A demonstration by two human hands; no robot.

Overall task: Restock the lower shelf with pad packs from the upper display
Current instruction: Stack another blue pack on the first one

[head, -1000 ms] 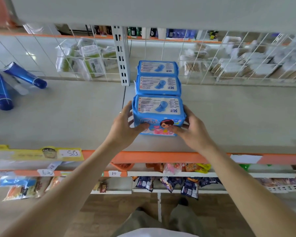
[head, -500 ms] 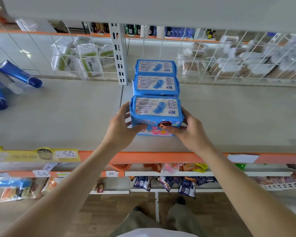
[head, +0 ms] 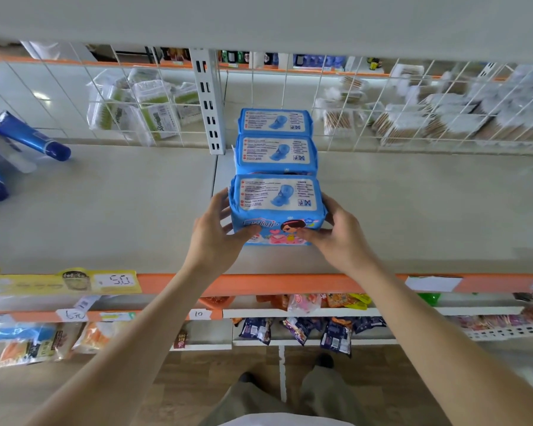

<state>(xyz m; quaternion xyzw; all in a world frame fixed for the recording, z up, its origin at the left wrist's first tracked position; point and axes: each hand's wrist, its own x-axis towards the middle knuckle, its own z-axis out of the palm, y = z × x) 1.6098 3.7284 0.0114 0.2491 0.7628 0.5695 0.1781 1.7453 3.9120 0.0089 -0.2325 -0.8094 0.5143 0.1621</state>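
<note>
Gripping: your left hand point(head: 214, 233) and right hand point(head: 340, 236) clasp the front pad pack point(head: 277, 210), fingers curled round its sides.
Place: shelf point(head: 136, 210), near front edge.
Left: two packs point(head: 276, 138) behind; none moved lower, judging by the lower shelves.

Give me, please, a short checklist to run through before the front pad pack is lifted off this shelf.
1. Left hand grips the front pad pack on its left side: ok.
2. Right hand grips its right side: ok.
3. Front pack is free of the middle pack behind it: cannot tell, they look to be touching.
4. Shelf beside the row has nothing to snag on: ok.
5. Room for the pack on a lower shelf: cannot tell.
</note>
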